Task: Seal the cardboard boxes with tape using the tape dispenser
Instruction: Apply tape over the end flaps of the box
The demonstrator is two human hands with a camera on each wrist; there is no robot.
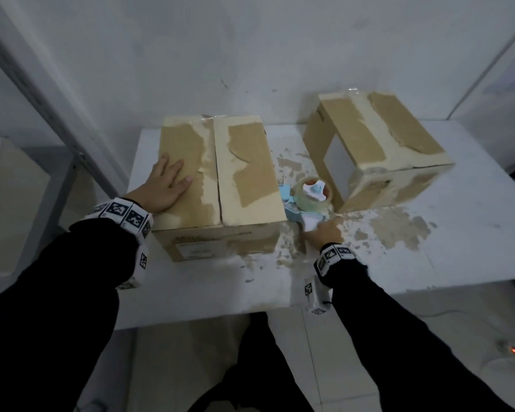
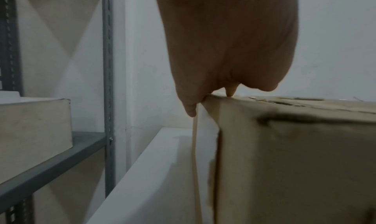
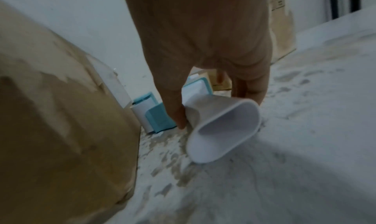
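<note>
Head view, one entry: light-blue and white plastic tape dispenser (image 1: 305,200) with a clear tape roll, lying on its side on the white table (image 1: 458,233), between the two boxes and near its middle. Judged light, rigid and smooth; best taken by the white flared handle. Right hand (image 1: 327,233) had thumb and fingers closing on that handle, dispenser not yet lifted. Left hand (image 1: 164,185) lay flat, fingers straight, on the left flap of the brown cardboard box (image 1: 220,179) toward the table's left edge; stiff, its centre seam untaped. Second brown cardboard box (image 1: 378,144) stood near the table's back edge.
</note>
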